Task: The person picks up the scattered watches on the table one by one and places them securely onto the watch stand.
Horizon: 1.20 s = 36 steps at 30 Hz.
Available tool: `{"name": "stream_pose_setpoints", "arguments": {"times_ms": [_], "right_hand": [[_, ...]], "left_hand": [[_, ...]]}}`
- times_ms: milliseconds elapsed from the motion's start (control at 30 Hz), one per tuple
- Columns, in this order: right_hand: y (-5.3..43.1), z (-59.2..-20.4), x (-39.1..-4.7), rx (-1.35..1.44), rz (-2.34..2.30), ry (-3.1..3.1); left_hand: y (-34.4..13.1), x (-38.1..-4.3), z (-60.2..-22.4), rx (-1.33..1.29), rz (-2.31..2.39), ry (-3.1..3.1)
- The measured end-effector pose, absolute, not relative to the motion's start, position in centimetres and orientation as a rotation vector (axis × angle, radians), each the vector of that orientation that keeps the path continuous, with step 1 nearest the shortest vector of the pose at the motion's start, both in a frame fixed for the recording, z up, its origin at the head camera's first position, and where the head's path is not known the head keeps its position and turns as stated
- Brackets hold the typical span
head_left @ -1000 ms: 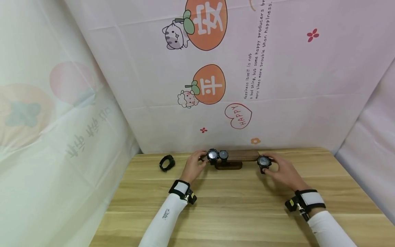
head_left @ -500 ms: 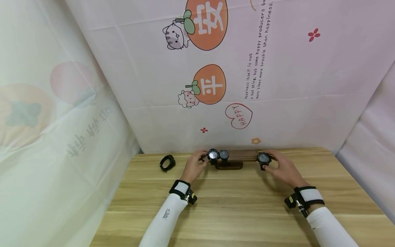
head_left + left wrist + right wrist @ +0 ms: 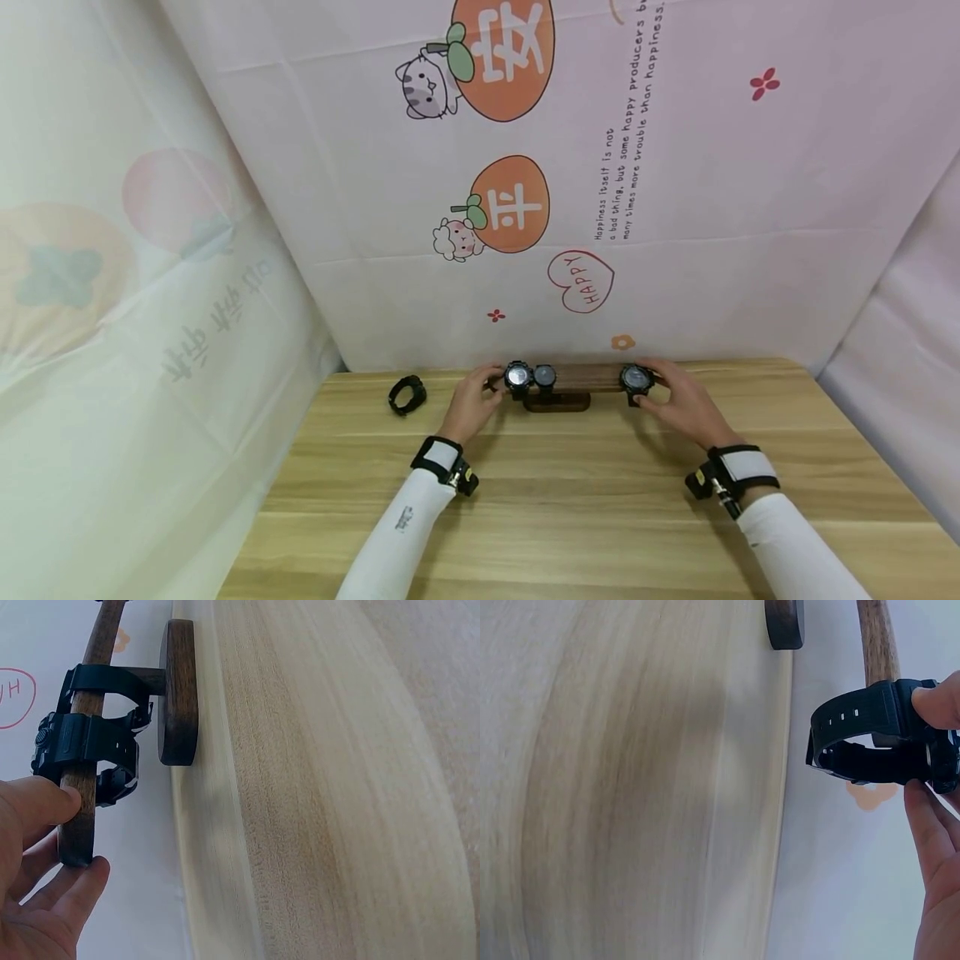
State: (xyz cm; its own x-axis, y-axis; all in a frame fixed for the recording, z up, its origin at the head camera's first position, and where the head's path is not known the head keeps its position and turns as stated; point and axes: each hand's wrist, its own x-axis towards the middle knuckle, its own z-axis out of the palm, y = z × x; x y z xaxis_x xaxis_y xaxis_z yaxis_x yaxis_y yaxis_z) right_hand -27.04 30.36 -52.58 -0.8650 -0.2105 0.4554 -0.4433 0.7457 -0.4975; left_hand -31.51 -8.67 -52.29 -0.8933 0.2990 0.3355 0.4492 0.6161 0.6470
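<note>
A dark wooden watch stand [image 3: 591,378] stands at the table's back edge, its crossbar raised over a small base [image 3: 180,697]. My left hand [image 3: 468,406] grips the bar's left end, thumb on one face and fingers at the tip. Two black watches hang strapped round the bar beside that hand: a larger one [image 3: 517,377] and a smaller one [image 3: 544,377]. At the opposite end, my right hand [image 3: 692,408] pinches a third black watch [image 3: 859,720] by its case. Its strap forms a closed loop, and the bar's tip reaches into that loop in the right wrist view.
Another black watch [image 3: 407,396] lies on the wooden table [image 3: 570,500], left of the left hand. A printed white cloth [image 3: 375,208] hangs right behind the table's back edge, with more cloth at both sides. Each wrist wears a strapped camera.
My right hand has moved left and slightly up with its watch, bringing the loop onto the bar's right end. The left hand stays in place on the bar.
</note>
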Motion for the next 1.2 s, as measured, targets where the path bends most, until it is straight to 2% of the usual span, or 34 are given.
{"name": "stream_pose_setpoints", "arguments": {"times_ms": [1200], "right_hand": [[29.3,-52.9,-28.7,0.502,0.963,-2.633]], "left_hand": [[-8.8,-32.0,-52.8,-0.650,-1.142,-2.610]]}}
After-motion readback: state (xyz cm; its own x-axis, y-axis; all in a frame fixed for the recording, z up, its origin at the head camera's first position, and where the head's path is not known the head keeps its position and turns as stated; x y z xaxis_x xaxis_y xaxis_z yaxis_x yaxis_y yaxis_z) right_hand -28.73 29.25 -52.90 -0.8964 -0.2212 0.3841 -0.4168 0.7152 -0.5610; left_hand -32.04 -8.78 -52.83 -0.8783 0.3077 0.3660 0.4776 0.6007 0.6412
